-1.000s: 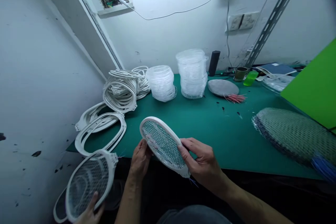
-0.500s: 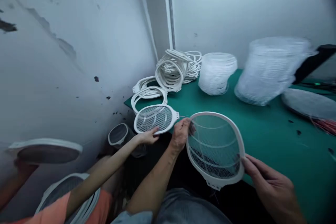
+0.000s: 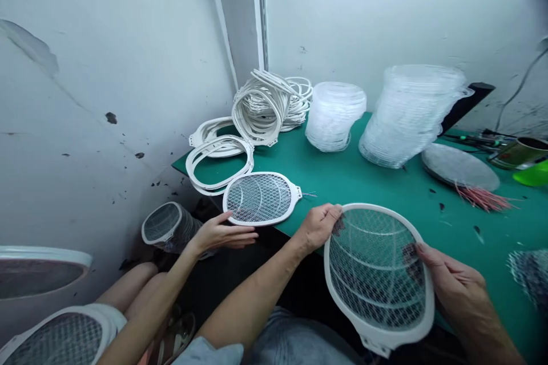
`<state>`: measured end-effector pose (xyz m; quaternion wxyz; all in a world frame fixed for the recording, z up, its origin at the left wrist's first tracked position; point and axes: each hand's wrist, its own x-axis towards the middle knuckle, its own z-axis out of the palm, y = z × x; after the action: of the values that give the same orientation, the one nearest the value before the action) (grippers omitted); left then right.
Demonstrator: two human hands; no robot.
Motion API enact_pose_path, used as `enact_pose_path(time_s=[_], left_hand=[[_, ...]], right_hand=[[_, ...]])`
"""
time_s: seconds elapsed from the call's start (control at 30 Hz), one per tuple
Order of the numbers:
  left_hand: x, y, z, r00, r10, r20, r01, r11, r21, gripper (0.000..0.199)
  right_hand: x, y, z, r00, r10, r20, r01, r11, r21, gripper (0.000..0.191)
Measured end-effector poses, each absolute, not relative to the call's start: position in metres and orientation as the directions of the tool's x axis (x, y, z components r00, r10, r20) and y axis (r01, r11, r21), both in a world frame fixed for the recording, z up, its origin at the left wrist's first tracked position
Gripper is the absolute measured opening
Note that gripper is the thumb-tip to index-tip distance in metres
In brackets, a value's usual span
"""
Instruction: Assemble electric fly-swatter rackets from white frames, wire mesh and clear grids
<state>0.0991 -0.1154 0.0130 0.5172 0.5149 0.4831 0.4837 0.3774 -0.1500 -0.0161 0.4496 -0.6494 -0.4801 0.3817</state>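
Between my hands is an electric fly swatter head [image 3: 379, 279], an oval white frame with wire mesh. It tilts over the near table edge, its narrow connector end pointing down toward me. My left hand [image 3: 319, 225] pinches the upper left rim. The opposite rim is in my right hand [image 3: 456, 279], thumb on top; fingertips of both hands show darkly through the mesh. To the left, a second swatter head [image 3: 261, 198] lies at the table edge with thin wires at its tip. A co-worker's hand [image 3: 226, 232] is at its near rim, fingers stretched out.
White oval frames [image 3: 261, 105] are heaped at the back left of the green table [image 3: 282, 154]. Two stacks of clear plastic parts [image 3: 336, 117] stand behind. A round grey plate [image 3: 460, 166], red wires [image 3: 483, 197] and a tin [image 3: 520, 152] are right. More finished heads [image 3: 162, 222] stand low left.
The swatter head in my hands has moved right and toward me. The co-worker's fingers have straightened from their grip on the other head. The view has turned right.
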Motion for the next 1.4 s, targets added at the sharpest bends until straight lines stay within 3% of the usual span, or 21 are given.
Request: enact_pose_path(time_s=[0.13, 0.27, 0.6, 0.67, 0.77, 0.87, 1.1, 1.17, 1.23, 1.3, 1.33, 1.4], left_hand=[[0.121, -0.097, 0.012, 0.241, 0.971, -0.001, 0.046, -0.011, 0.999, 0.050], [0.136, -0.087, 0.010, 0.297, 0.955, -0.022, 0.051, 0.007, 0.999, 0.048], [0.146, -0.074, 0.025, 0.334, 0.927, -0.168, -0.163, 0.233, 0.959, 0.051], [0.146, -0.073, 0.028, 0.366, 0.907, -0.210, -0.274, 0.320, 0.907, 0.051], [0.147, -0.088, 0.027, 0.382, 0.892, -0.240, -0.456, 0.408, 0.791, 0.055], [0.151, -0.114, 0.024, 0.459, 0.840, -0.290, -0.448, 0.500, 0.741, 0.056], [0.169, -0.135, 0.027, 0.441, 0.849, -0.292, -0.501, 0.503, 0.705, 0.049], [0.170, -0.132, 0.029, 0.418, 0.857, -0.301, -0.510, 0.496, 0.703, 0.045], [0.170, -0.127, 0.031, 0.371, 0.874, -0.313, -0.511, 0.474, 0.717, 0.042], [0.168, -0.122, 0.032, 0.332, 0.887, -0.322, -0.498, 0.455, 0.739, 0.043], [0.168, -0.120, 0.033, 0.322, 0.890, -0.322, -0.488, 0.448, 0.749, 0.045], [0.168, -0.115, 0.034, 0.312, 0.896, -0.316, -0.465, 0.434, 0.772, 0.048]], right_hand=[[0.392, -0.153, -0.008, 0.260, 0.925, -0.276, 0.171, -0.326, -0.930, 0.046], [0.401, -0.151, -0.007, 0.200, 0.906, -0.373, 0.092, -0.396, -0.914, 0.049], [0.381, -0.123, 0.024, 0.132, 0.988, -0.074, 0.284, -0.109, -0.952, 0.039], [0.378, -0.109, 0.026, 0.195, 0.976, -0.093, 0.207, -0.133, -0.969, 0.041], [0.382, -0.084, 0.021, 0.400, 0.879, -0.259, -0.062, -0.256, -0.965, 0.034], [0.389, -0.063, 0.014, 0.533, 0.771, -0.348, -0.199, -0.285, -0.938, 0.024], [0.382, -0.042, 0.009, 0.598, 0.750, -0.283, -0.028, -0.333, -0.942, 0.025], [0.379, -0.047, 0.016, 0.610, 0.777, -0.154, 0.098, -0.267, -0.959, 0.021], [0.375, -0.061, 0.028, 0.538, 0.832, 0.134, 0.360, -0.082, -0.929, 0.019], [0.368, -0.084, 0.044, 0.272, 0.875, 0.401, 0.589, 0.178, -0.788, 0.025], [0.365, -0.097, 0.051, 0.094, 0.891, 0.444, 0.623, 0.295, -0.724, 0.027], [0.358, -0.120, 0.065, -0.239, 0.889, 0.390, 0.605, 0.451, -0.657, 0.024]])
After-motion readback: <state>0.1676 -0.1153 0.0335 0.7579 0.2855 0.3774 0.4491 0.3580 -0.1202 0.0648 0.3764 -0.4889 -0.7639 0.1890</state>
